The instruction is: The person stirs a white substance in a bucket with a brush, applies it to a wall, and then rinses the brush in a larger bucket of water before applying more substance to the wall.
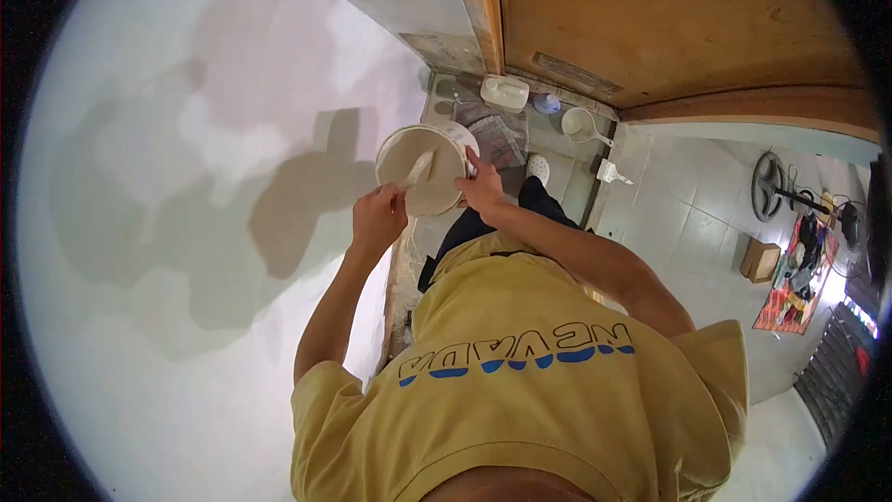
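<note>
A white bucket (452, 134) is tilted in front of my body, its open mouth facing me. My right hand (482, 188) grips its right rim. At the lower left of the mouth, my left hand (379, 218) is closed on a pale, slim tool (420, 167) that reaches into the bucket. The exact shape of the tool's end is hard to make out against the pale inside.
A white wall (214, 158) with shadows rises at left. Beyond the bucket are a white jug (505, 93), plastic sheeting (497, 138) and a white dipper (579, 125). A brown door (688, 19) is at upper right; a fan (768, 186) and cardboard box (760, 261) are farther right.
</note>
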The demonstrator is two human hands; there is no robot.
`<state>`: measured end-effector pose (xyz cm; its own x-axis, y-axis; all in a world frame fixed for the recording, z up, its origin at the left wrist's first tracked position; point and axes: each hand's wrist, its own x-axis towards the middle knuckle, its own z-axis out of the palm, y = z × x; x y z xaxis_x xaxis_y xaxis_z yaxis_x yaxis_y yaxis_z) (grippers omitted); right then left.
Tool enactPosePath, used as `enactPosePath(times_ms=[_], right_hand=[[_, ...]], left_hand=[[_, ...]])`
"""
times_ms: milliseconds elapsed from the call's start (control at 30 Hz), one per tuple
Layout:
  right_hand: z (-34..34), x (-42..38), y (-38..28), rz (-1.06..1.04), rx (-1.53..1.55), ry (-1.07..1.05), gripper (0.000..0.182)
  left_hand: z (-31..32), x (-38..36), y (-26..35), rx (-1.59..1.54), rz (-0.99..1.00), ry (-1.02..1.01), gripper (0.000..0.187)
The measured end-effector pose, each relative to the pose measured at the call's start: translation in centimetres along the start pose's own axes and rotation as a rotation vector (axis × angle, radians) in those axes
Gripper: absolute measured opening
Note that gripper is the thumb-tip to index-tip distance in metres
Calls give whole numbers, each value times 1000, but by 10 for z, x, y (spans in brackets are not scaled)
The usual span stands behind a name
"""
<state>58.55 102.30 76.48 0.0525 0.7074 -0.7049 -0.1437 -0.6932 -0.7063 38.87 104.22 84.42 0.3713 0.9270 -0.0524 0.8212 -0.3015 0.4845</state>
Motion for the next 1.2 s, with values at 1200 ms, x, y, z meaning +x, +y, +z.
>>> enactPosePath(times_ms=[1200], right_hand=[[-9, 34, 40, -94, -280, -64, 73]], left_hand=[[57, -42, 18, 55, -261, 100, 13]])
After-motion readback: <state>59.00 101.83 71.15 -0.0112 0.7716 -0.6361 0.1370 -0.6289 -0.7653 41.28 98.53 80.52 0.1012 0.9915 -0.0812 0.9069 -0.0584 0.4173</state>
